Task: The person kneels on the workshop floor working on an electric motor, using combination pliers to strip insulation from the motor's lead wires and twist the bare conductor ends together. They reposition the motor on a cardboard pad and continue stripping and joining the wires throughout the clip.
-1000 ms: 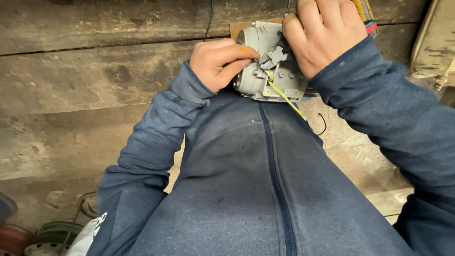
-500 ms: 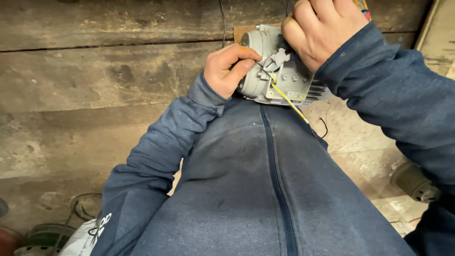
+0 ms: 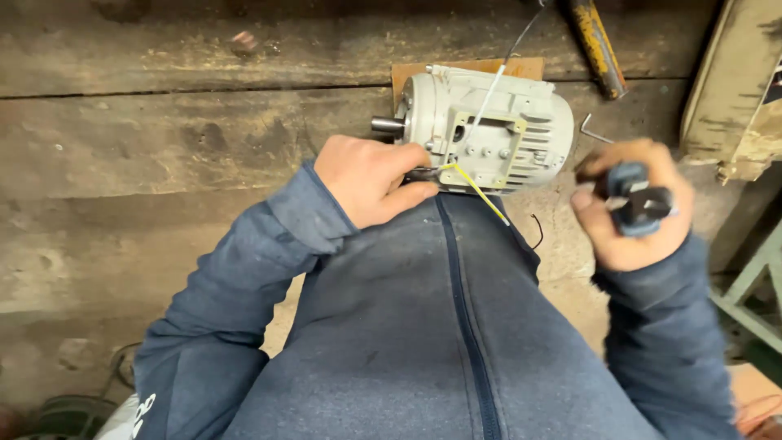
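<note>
Head view, bench: wooden workbench (image 3: 163,138), worn planks
Motor: grey electric motor (image 3: 481,130) lying on its side on a brown board (image 3: 456,69) at the bench edge; shaft pointing left
Left hand (image 3: 371,179): fingers pinched on a yellow wire (image 3: 476,186) beside the motor's terminal plate
Right hand (image 3: 631,208): closed around a blue-handled tool (image 3: 639,200), well apart from the motor
Hex key (image 3: 595,129): on the bench, right of the motor

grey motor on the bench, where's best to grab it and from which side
Probably around the finned round body of the grey motor, coming from above. It lies on its side, shaft pointing left, and the left hand and wires crowd the near face.
</note>
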